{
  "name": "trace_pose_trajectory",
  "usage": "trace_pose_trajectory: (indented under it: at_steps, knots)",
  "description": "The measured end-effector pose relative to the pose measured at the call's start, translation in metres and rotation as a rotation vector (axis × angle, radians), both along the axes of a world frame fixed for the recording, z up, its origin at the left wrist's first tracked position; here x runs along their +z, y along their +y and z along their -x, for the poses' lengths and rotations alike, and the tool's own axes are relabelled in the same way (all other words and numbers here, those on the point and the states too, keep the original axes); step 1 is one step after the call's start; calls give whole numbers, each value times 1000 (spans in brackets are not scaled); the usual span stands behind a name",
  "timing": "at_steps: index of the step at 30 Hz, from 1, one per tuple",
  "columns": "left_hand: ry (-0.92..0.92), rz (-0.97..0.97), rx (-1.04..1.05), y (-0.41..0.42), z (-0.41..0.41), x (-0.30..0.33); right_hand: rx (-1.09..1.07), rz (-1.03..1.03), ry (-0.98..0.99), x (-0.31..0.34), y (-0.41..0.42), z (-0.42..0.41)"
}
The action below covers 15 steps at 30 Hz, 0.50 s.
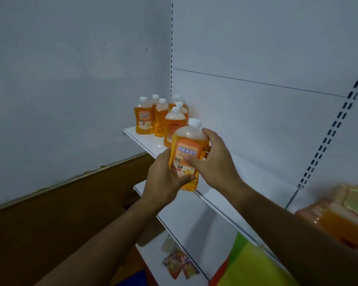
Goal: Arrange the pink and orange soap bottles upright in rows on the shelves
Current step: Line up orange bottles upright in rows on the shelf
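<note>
An orange soap bottle (189, 147) with a white cap is held upright in front of the upper white shelf (145, 139). My left hand (163, 180) grips its lower left side and my right hand (213, 162) wraps its right side, thumb across the label. Behind it, several orange bottles (160, 118) stand upright in rows at the shelf's far left corner. Another large orange bottle (339, 221), blurred, lies close to the camera at the right edge.
A second white shelf (186, 211) sits below, and a lower one (153, 259) carries small snack packets (180, 265). A green and red object (250, 265) is at the bottom right. A grey wall and brown panel (50, 223) stand to the left.
</note>
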<state>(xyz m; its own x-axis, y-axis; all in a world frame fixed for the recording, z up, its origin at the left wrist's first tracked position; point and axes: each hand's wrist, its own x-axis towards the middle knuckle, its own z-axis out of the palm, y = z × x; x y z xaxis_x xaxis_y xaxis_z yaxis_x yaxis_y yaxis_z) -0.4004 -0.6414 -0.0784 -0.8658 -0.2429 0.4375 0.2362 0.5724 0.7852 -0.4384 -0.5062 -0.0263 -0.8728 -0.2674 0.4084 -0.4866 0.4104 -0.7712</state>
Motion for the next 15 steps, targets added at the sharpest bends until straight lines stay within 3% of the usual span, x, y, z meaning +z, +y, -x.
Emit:
trace_pose_trajectory:
  at_steps: [15]
  knots:
    - [-61, -22, 61, -64, 181, -41, 52, -125, 50, -41, -68, 185]
